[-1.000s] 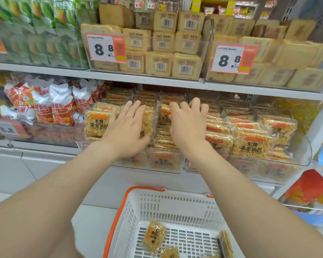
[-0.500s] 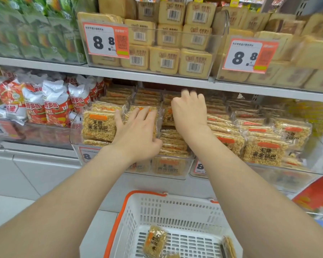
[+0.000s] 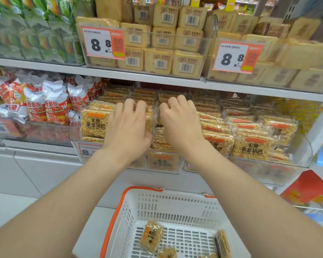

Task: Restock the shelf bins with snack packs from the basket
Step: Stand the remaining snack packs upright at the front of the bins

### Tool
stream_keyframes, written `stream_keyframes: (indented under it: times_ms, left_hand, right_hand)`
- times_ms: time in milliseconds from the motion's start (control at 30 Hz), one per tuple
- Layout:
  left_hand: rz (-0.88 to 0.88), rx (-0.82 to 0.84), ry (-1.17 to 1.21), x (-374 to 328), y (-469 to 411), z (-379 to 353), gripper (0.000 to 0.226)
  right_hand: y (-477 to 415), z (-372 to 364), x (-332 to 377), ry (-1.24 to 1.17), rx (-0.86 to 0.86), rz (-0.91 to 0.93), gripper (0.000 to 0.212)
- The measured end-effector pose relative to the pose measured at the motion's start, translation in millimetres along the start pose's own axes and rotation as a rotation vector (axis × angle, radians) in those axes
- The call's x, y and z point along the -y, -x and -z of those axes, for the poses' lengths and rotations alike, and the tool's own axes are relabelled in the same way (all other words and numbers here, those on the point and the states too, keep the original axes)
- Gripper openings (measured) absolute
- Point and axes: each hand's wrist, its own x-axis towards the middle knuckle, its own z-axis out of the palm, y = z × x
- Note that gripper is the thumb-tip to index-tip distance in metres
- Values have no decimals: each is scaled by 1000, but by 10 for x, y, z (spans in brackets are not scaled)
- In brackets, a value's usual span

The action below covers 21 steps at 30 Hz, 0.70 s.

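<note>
Head view, left to right. Far left of frame: red-and-white bags in the neighbouring bin, not my concern. Centre-left: clear shelf bin of rice-crisp snack packs, labels facing out. My left hand lies palm down on the packs there, fingers curled over the top edge of a row, thumb tucked by the right hand. I judge it's pressing or tidying the stack so it sits flat; I can't tell whether it actually pinches a pack. Just beside it, nearly touching, my right hand sits the same way on the next column, fingers bent over the packs behind; no pack visibly lifted, grip unclear. Both hands low and side by side, probably to square two rows at once and make room. Right of centre: second bin with more of the same packs, already fairly full. Bottom centre: white basket with orange handle, a few packs lying on its floor, so restocking isn't finished; next reach goes down there.
</note>
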Motion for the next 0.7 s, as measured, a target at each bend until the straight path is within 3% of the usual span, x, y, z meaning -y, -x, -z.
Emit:
stream_keyframes:
  times_ms: [67,100,233,400,500,600,700]
  left_hand:
    - [-10,-51,-25,-37,91,84,31]
    - [-17,-13,-30,-67,151,126,25]
    - [-44,330,-27,-171,429,191,13]
    - [-201,798,-230,-77,624,11,20]
    - [-239,1060,-265,30,686,-241,30]
    - [-280,1202,-277,47,738,-467,36]
    - [-372,1222,-304,3,754,-640,36]
  right_hand:
    - [172,155,65,-95,-74,52,16]
    - [264,225,95,-167,-22,84,10]
    - [634,257,145,-329,452,137,7]
    - [911,-247,116,-416,824,103,27]
    - [1035,-663,225,-381,962,88,36]
    - [1250,-1095,431,-365,1092,109,44]
    - [1552,-1454,700,-315,1200,195,44]
